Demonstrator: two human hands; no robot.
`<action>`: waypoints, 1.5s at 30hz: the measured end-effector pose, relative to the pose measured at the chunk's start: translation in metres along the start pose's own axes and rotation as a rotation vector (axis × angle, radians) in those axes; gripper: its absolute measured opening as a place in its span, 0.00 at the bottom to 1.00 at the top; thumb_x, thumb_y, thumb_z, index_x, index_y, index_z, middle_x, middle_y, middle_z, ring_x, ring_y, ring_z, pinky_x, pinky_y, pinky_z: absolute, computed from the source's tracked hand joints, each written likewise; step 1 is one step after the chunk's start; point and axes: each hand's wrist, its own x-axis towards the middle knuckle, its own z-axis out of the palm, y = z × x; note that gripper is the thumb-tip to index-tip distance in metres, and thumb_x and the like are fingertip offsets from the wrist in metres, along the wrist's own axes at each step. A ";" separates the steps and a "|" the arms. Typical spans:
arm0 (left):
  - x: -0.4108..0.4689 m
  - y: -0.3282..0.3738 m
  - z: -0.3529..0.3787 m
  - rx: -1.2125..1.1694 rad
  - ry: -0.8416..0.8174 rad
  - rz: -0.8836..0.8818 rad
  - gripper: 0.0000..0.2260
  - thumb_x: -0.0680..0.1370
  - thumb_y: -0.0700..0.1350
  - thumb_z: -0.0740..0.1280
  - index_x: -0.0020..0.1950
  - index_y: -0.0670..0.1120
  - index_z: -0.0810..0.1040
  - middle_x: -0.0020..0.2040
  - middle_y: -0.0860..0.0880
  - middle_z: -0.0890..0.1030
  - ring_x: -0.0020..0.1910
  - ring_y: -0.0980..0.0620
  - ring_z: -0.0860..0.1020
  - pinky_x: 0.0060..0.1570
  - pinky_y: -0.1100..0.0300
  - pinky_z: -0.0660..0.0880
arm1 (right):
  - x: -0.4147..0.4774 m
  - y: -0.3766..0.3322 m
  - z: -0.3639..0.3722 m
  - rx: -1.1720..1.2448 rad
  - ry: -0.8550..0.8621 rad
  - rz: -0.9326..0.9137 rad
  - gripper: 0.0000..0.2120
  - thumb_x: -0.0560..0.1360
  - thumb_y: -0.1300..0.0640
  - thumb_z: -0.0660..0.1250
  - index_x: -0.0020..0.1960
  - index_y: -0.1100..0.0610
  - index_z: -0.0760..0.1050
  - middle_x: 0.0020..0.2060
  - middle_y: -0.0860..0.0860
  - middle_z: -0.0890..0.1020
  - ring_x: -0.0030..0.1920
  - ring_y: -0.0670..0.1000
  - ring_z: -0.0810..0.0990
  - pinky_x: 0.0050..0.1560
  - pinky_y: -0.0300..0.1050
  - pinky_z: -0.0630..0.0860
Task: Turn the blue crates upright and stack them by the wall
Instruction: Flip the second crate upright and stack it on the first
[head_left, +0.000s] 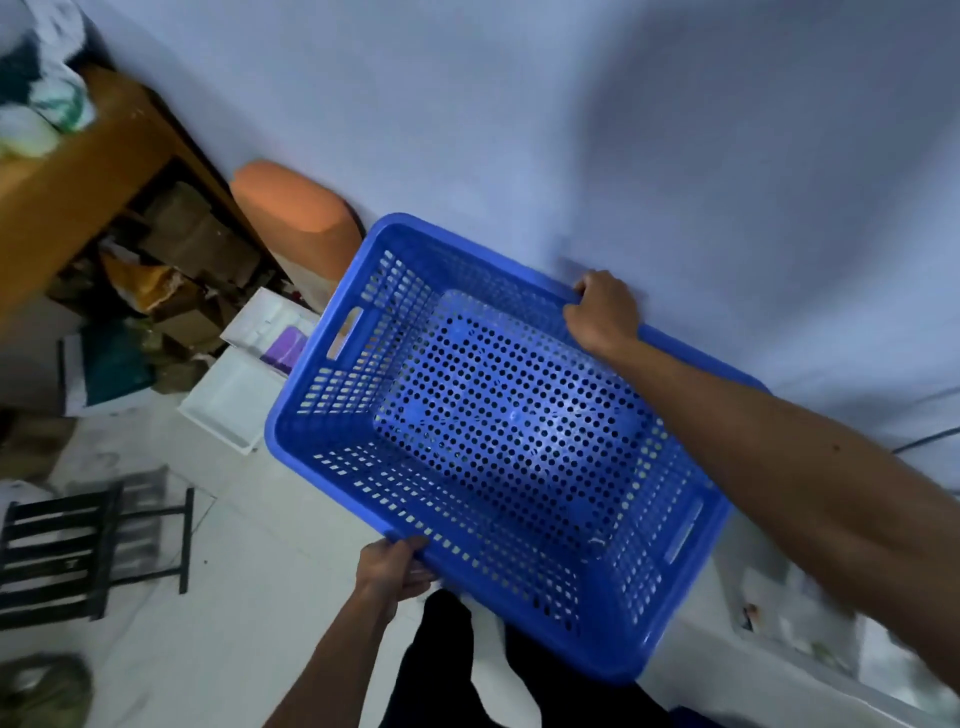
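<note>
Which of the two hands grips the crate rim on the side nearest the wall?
The right hand: it holds the far long rim of the blue perforated plastic crate beside the pale wall. The left hand grips the near rim.

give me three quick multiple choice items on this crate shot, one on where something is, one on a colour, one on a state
1. Where is the right hand on the blue crate?
A. on the long rim nearest the wall
B. inside, on the crate floor
C. on a short end handle slot

2. What colour is the rounded object leaning at the wall beyond the crate?
A. green
B. orange
C. black

3. How does the crate sit now?
A. upside down
B. open side up, facing the camera
C. covered with a lid

Answers:
1. A, its fingers wrap the far rim beside the wall.
2. B, it shows orange against the pale wall.
3. B, the perforated floor is visible inside, while the left hand holds the near rim.
</note>
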 end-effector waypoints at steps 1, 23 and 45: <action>0.004 0.002 0.001 -0.001 -0.003 -0.012 0.07 0.75 0.38 0.72 0.49 0.37 0.77 0.38 0.37 0.83 0.27 0.43 0.84 0.35 0.53 0.82 | 0.005 -0.002 0.005 -0.043 -0.009 0.002 0.06 0.71 0.65 0.67 0.36 0.59 0.75 0.33 0.52 0.78 0.35 0.53 0.79 0.39 0.49 0.79; 0.089 0.000 0.058 0.088 -0.139 -0.116 0.12 0.79 0.46 0.69 0.55 0.38 0.78 0.39 0.40 0.87 0.37 0.43 0.87 0.38 0.55 0.81 | 0.069 0.045 0.097 -0.267 -0.014 -0.027 0.18 0.75 0.65 0.64 0.64 0.63 0.72 0.62 0.59 0.74 0.61 0.61 0.73 0.60 0.56 0.72; 0.076 0.023 0.052 0.035 -0.034 -0.132 0.16 0.77 0.44 0.72 0.51 0.29 0.79 0.30 0.35 0.83 0.25 0.40 0.82 0.30 0.53 0.79 | 0.086 0.043 0.095 -0.308 -0.047 -0.200 0.13 0.81 0.58 0.62 0.64 0.60 0.73 0.58 0.59 0.73 0.56 0.59 0.73 0.57 0.53 0.71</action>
